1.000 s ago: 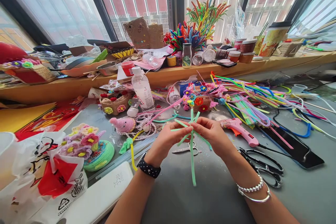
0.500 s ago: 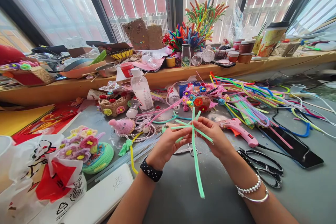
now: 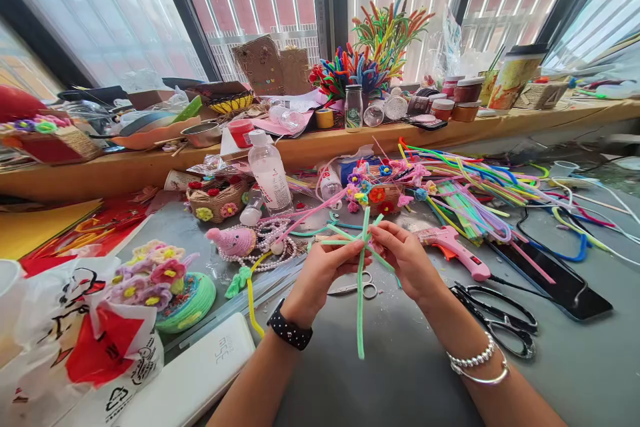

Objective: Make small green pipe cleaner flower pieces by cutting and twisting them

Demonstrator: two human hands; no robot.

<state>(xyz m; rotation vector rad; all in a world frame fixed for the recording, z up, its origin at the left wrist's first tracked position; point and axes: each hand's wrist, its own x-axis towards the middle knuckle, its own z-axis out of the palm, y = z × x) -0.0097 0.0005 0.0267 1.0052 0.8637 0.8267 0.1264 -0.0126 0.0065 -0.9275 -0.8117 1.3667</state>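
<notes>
Several light green pipe cleaners [image 3: 361, 307] cross one another in a star shape, held up above the grey table. My left hand [image 3: 327, 270] pinches them near the crossing from the left side. From the right, the fingers of my right hand [image 3: 403, 257] are closed on the same pipe cleaners close to the centre. One long strand hangs down between the hands, and shorter ends stick out upward and sideways. The fingers partly hide the crossing. Small scissors [image 3: 369, 289] lie on the table behind the hanging strand.
On the right lie a pink glue gun [image 3: 463, 252], black-handled scissors [image 3: 505, 323], a phone [image 3: 555, 277] and loose pipe cleaners [image 3: 475, 213]. To the left are a white box [image 3: 200, 373], a plastic bag [image 3: 95, 340] and a pink bead-ringed figure [image 3: 233, 241]. A bottle [image 3: 270, 177] stands behind.
The long hanging strand has swung left and now hangs nearly straight down. The crossed pipe cleaners have tilted slightly, while both hands keep hold near the centre.
</notes>
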